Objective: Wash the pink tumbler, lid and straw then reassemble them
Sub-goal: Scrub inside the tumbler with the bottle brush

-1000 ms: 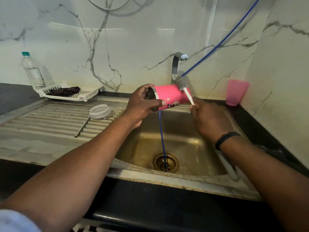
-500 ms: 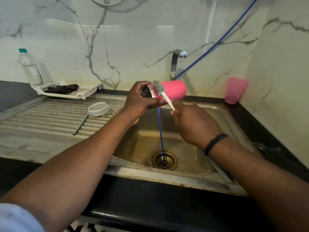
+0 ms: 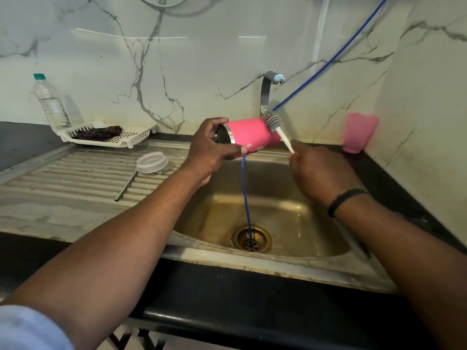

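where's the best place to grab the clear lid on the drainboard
Take the clear lid by its round rim, coming straight down from above with fingers on opposite edges. It lies flat on the ribbed drainboard, so its rim is free all round; the metal straw lies close by its front-left edge.

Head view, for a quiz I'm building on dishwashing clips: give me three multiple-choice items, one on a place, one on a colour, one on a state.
1. Where does the clear lid lie?
A. on the ribbed drainboard
B. in the sink basin
C. on the tumbler

2. What colour is the cap of the water bottle?
A. red
B. green
C. white

3. How is the pink tumbler held?
A. upright
B. on its side
C. mouth down

Answers: 1 A, it rests on the ridges left of the sink; 2 B, the cap shows green; 3 B, the left hand holds it sideways while the right hand works a bottle brush against it.
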